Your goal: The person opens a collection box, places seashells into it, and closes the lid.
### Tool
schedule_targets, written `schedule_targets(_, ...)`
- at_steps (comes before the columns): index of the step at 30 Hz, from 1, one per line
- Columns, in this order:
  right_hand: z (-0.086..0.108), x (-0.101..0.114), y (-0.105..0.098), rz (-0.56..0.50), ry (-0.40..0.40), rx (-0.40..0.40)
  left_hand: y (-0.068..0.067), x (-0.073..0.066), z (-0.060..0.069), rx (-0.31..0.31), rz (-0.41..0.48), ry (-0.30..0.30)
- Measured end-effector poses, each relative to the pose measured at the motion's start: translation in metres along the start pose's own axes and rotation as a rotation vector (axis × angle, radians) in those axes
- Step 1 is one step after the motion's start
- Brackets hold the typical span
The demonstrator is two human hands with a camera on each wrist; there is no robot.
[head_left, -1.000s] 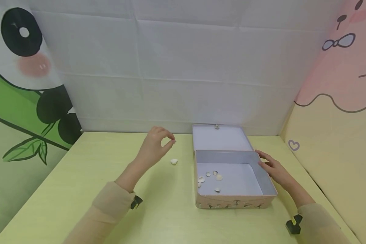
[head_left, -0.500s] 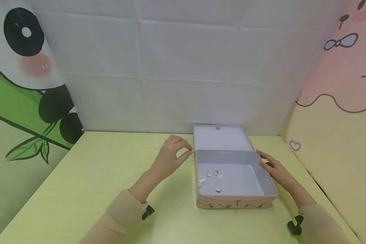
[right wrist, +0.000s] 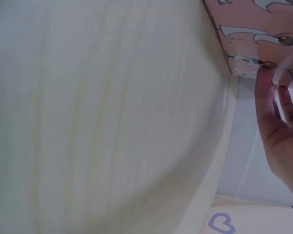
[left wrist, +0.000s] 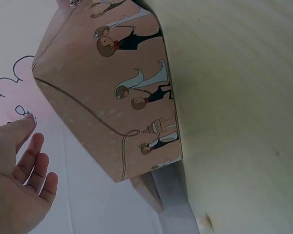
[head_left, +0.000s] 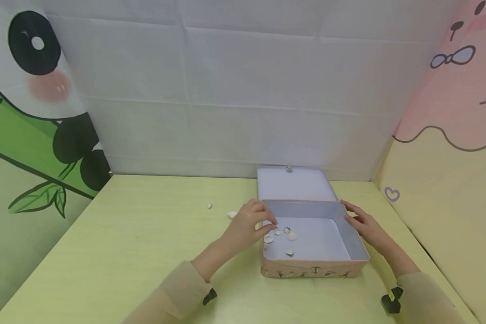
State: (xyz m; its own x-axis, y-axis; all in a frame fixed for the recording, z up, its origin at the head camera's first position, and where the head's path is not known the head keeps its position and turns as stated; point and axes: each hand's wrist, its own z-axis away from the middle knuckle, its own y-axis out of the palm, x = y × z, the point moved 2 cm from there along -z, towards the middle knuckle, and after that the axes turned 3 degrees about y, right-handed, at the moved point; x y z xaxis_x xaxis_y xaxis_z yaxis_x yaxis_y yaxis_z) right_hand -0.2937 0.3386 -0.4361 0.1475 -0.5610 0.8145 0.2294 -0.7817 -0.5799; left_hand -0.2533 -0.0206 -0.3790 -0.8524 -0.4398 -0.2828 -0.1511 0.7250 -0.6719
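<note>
In the head view my left hand (head_left: 249, 222) reaches over the left rim of an open tin box (head_left: 316, 268). Its thumb and forefinger pinch a small shell, mostly hidden by the fingertips; a sliver of the shell (left wrist: 32, 117) shows in the left wrist view. Several shells lie on the box floor, among them a pale shell (head_left: 292, 236) and a grey one (head_left: 290, 253). My right hand (head_left: 366, 227) rests against the box's right side, fingers fairly straight on its rim and outer wall. On the table left of the box are a white shell (head_left: 232, 215) and a smaller shell (head_left: 209, 205).
The box's hinged lid (head_left: 295, 183) lies back behind it, near the white back wall (head_left: 235, 90). Printed panels stand at left (head_left: 44, 148) and right (head_left: 449, 180). The yellow table (head_left: 105, 252) reaches forward around the box.
My left hand has moved right and toward me, from above the table to over the box's left side, uncovering the small shell on the table. The right hand stays put.
</note>
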Motion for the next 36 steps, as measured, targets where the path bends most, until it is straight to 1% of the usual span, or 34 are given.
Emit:
schedule_targets(5, 0.001, 0.001, 0.0, 0.01, 0.001, -0.003, 0.016, -0.001, 0.003, 0.066, -0.017, -0.013)
schedule_targets(9, 0.001, 0.002, 0.0, 0.014, -0.001, -0.006, 0.027, 0.0, 0.006, 0.146, -0.039, -0.052)
schedule_targets(12, 0.001, 0.002, 0.0, 0.012, 0.001, -0.008, 0.032, 0.001, 0.007, 0.201, -0.044, -0.077)
schedule_targets(15, 0.001, 0.001, 0.0, 0.011, -0.001, -0.006, 0.034, 0.001, 0.007, 0.236, -0.035, -0.096)
schedule_targets(19, 0.001, 0.001, 0.0, 0.005, 0.003, -0.002, 0.03, 0.0, 0.006, 0.267, -0.036, -0.114)
schedule_targets(26, 0.001, 0.0, 0.0, -0.014, -0.003, -0.002, 0.013, 0.0, 0.002, 0.304, -0.031, -0.155)
schedule_targets(29, 0.0, -0.001, 0.0, -0.006, -0.002, -0.001, 0.007, 0.004, 0.002, 0.308, -0.033, -0.165)
schedule_targets(32, 0.0, -0.002, 0.001, 0.002, -0.002, -0.005, -0.001, 0.01, 0.002, 0.294, -0.023, -0.157)
schedule_targets(36, -0.001, -0.003, 0.001, 0.0, -0.012, -0.006, -0.014, 0.016, 0.003, 0.275, 0.016, -0.155)
